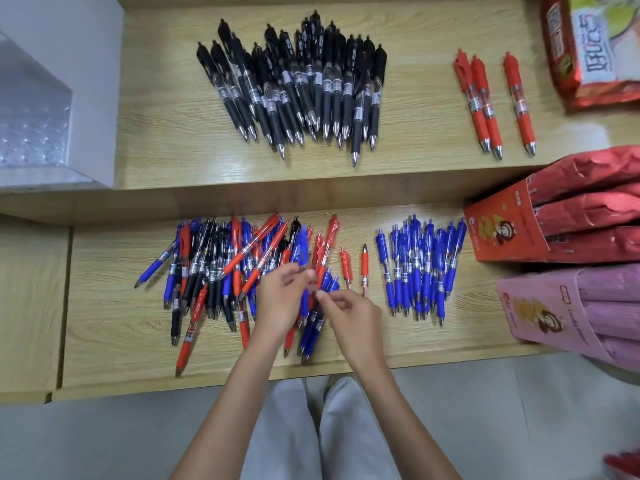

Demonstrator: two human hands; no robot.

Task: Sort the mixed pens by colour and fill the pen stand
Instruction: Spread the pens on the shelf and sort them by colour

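A mixed heap of red, blue and black pens (221, 271) lies on the lower wooden shelf (114, 341). To its right sits a sorted group of blue pens (420, 268), and two loose red pens (363, 266) lie between. On the upper shelf lie a pile of black pens (301, 81) and three red pens (491, 98). My left hand (282, 299) holds several blue and red pens over the heap's right edge. My right hand (349, 317) pinches one of those pens at its top. No pen stand is recognisable.
Red snack boxes (512, 233) and a pink box (540, 310) crowd the right end of the lower shelf. A red snack bag (588, 50) lies at the upper right. A white-framed clear box (52, 109) stands at the upper left. My legs are below the shelf edge.
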